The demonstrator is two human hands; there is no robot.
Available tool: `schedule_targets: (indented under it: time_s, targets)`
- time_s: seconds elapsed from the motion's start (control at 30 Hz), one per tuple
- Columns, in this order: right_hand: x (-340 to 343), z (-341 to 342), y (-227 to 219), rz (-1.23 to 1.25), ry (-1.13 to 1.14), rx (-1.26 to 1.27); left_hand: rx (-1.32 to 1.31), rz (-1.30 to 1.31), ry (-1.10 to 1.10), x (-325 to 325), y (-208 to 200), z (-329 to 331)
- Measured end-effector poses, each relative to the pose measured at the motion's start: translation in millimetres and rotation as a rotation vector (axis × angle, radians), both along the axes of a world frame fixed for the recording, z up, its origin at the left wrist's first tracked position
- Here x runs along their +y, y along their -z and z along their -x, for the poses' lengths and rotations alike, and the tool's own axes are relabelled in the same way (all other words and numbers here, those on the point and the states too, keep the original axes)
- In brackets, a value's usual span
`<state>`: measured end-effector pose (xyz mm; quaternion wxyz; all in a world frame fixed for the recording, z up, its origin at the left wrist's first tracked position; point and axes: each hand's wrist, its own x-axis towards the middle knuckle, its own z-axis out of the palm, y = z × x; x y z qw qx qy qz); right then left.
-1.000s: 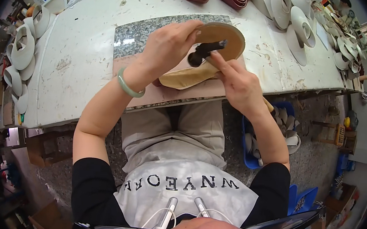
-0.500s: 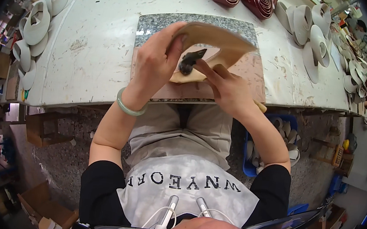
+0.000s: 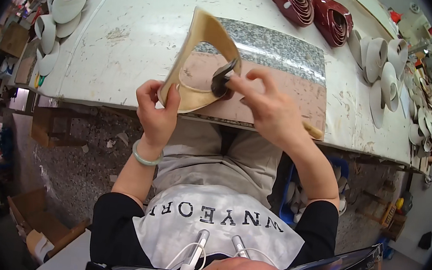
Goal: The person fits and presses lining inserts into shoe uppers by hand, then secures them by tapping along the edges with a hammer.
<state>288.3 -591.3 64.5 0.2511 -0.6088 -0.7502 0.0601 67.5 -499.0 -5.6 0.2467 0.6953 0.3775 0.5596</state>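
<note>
A tan shoe upper (image 3: 198, 101), bent into a loop with a wide opening, stands tilted over the work board. My left hand (image 3: 157, 109), a pale green bangle at its wrist, pinches the upper's near left edge between thumb and fingers. My right hand (image 3: 275, 112) grips a hammer (image 3: 221, 81) close behind its dark metal head. That head is at the right side of the upper's opening, against or very near the inner edge; the exact contact cannot be made out. Beyond my right wrist sticks out the end of the wooden handle.
Beneath the work lies a board (image 3: 288, 87), part speckled grey stone, part pinkish sheet. Dark red rolled pieces (image 3: 332, 22) sit at the far edge. White shoe uppers stand in rows at left (image 3: 68, 3) and right (image 3: 388, 73). A blue bin (image 3: 288, 194) is below the table.
My left hand has gone from the upper's far left side down to its near left edge. The upper has turned to stand more upright. The view has shifted slightly.
</note>
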Motion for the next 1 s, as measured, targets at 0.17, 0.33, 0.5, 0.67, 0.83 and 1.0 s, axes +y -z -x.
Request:
schedule_targets:
  time_s: [0.17, 0.33, 0.5, 0.67, 0.83, 1.0]
  targets:
    - [4.9, 13.7, -3.5, -0.045, 0.023, 0.026, 0.029, 0.045, -0.129, -16.6, 27.6, 15.0]
    - [10.1, 16.9, -2.7, -0.049, -0.005, 0.003, -0.179, 0.131, -0.013, -19.6, 40.1, 1.0]
    - [16.4, 23.4, -11.4, -0.042, 0.017, 0.059, -0.043, 0.084, -0.016, -18.4, 46.4, 5.5]
    - [7.1, 20.5, -5.7, 0.067, -0.055, 0.031, -0.231, 0.334, 0.023, -10.5, 28.4, 25.5]
    - [6.2, 24.7, -3.0, 0.032, 0.024, 0.021, -0.177, 0.581, 0.052, -14.7, 27.6, 29.4]
    - [8.1, 26.5, -15.5, 0.008, 0.023, 0.03, -0.039, 0.423, 0.043, -20.6, 18.8, 25.2]
